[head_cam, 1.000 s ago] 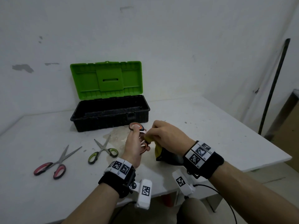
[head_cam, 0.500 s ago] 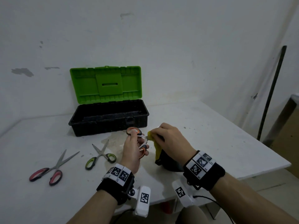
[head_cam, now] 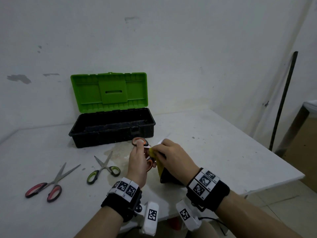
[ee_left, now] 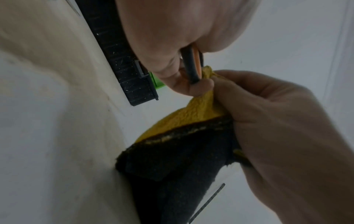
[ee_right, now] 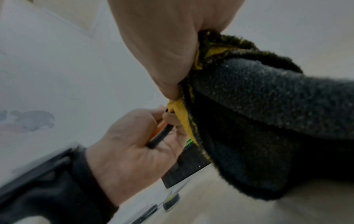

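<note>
Left hand [head_cam: 137, 162] is wrapped around the handles of the orange-handled scissors [ee_left: 191, 65], holding them up off the table [head_cam: 214, 152] just in front of the open toolbox [head_cam: 111, 133]. The right hand [head_cam: 173, 157] pinches a bunched corner of the yellow-and-black cloth [head_cam: 160, 166] right against them, the blades mostly hidden; looks like a wipe-down to me, with the rest of the cloth sagging onto the table. The green-handled scissors [head_cam: 103, 169] and red-handled scissors [head_cam: 49, 184] lie spread open off to the left, well apart from the hands, probably queued for the same treatment before everything goes in the box.
</note>
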### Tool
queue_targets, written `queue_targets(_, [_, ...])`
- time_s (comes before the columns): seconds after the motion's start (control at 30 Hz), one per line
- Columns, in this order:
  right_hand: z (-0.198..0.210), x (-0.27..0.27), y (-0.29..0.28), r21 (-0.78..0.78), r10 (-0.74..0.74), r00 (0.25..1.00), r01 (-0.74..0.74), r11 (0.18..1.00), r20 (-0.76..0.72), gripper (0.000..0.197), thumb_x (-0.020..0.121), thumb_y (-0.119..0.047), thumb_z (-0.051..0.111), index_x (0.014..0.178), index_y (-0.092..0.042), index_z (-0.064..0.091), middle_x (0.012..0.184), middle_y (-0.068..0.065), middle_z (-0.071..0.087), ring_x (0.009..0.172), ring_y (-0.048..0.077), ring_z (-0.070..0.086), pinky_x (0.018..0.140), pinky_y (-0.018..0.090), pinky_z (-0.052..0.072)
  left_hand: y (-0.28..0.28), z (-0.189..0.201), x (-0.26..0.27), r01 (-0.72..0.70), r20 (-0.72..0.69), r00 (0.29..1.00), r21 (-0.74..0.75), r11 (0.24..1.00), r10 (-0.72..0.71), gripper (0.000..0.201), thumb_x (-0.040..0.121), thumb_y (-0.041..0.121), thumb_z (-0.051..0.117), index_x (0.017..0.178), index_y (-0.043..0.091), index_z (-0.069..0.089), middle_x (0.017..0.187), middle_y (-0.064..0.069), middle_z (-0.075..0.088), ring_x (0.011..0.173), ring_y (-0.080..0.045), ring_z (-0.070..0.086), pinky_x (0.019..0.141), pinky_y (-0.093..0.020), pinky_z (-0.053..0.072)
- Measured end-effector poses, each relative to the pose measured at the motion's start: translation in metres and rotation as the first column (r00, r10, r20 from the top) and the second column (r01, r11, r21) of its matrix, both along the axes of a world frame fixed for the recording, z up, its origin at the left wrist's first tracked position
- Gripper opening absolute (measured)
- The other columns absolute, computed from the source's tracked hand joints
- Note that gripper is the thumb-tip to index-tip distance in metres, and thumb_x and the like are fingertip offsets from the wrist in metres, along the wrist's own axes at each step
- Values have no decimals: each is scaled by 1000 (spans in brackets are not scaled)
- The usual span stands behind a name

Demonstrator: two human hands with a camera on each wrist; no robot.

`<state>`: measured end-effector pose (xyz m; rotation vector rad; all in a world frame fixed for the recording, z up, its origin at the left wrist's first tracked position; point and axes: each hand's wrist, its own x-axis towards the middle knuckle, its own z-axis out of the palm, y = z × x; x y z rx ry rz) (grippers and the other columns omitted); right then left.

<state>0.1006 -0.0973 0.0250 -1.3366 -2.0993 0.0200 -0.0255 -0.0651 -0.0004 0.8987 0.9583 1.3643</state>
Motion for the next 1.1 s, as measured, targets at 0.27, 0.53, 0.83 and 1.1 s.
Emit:
queue_targets(0.27, [1, 25, 2, -38, -117, 991, 115, 993, -60, 18, 98, -21, 54, 98, -19, 72, 89, 0, 56, 75, 17, 55, 67, 31, 49, 9, 0, -13, -76, 58, 995, -68, 995, 80, 41, 106, 45, 37, 102, 8, 55, 79, -10, 53, 51, -20, 53, 41, -27, 44])
queue_targets(0.53, [-3, 10, 10, -32, -109, 994, 109, 994, -17, 19, 96, -18, 53, 98, -13, 71, 91, 7, 57, 78, 24, 56, 69, 40, 49, 1, -3, -5, 92, -64, 993, -60, 994, -96, 54, 105, 54, 26, 94, 7, 51, 63, -14, 55, 41, -20, 46, 38, -23, 33])
queue_targets(0.83, [10, 42, 17, 29, -186, 961, 196, 980, -206, 15, 91, -16, 63, 102, -17, 74, 88, 0, 64, 77, 10, 54, 68, 6, 38, 8, -6, -27, 281, 116, 954, -33, 959, -275, 26, 95, 26, 36, 79, 12, 51, 69, -7, 47, 51, -14, 35, 43, -24, 20])
queue_targets(1.1, [19, 54, 20, -24, -205, 915, 210, 978, -348, 13, 96, -25, 58, 101, -22, 70, 90, -9, 68, 82, 6, 59, 72, 14, 44, 18, -10, -33, 295, -498, 841, 95, 951, -211, 7, 103, 6, 47, 106, 11, 49, 83, -6, 54, 67, -13, 53, 59, -26, 45])
